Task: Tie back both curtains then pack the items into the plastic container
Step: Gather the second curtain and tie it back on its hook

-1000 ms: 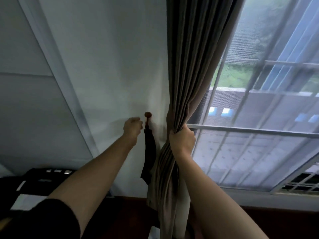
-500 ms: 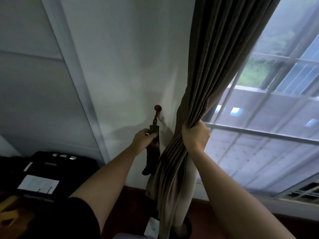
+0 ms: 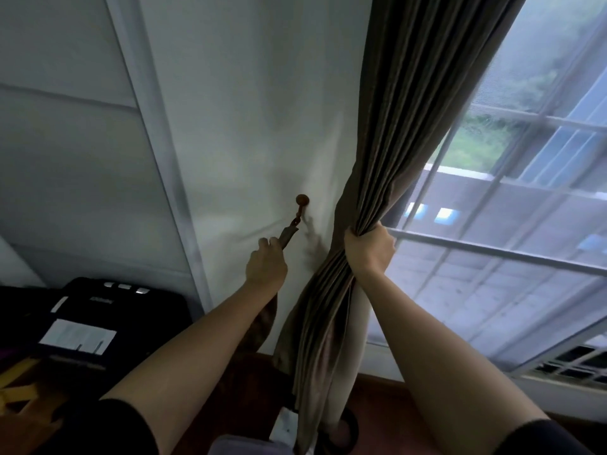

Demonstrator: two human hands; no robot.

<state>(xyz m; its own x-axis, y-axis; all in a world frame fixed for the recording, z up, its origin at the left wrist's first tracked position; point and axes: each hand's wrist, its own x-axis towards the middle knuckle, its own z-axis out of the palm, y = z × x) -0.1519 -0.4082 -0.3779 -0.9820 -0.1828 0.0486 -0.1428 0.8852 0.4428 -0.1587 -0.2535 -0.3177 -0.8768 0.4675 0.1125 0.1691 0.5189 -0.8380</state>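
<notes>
Head view: left hand (image 3: 266, 266) grips tieback (image 3: 288, 236), right hand (image 3: 369, 254) curtain (image 3: 394, 142), wall (image 3: 262, 126) between.

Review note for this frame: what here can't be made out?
All in the head view:
- The tieback: part of its length is hidden behind the left hand and forearm.
- The curtain: its top is cut off by the upper edge, and the right hand covers the gathered part.
- The label on the black case: the print is too small and blurred to read.
- The second curtain and the plastic container: outside the frame.
</notes>
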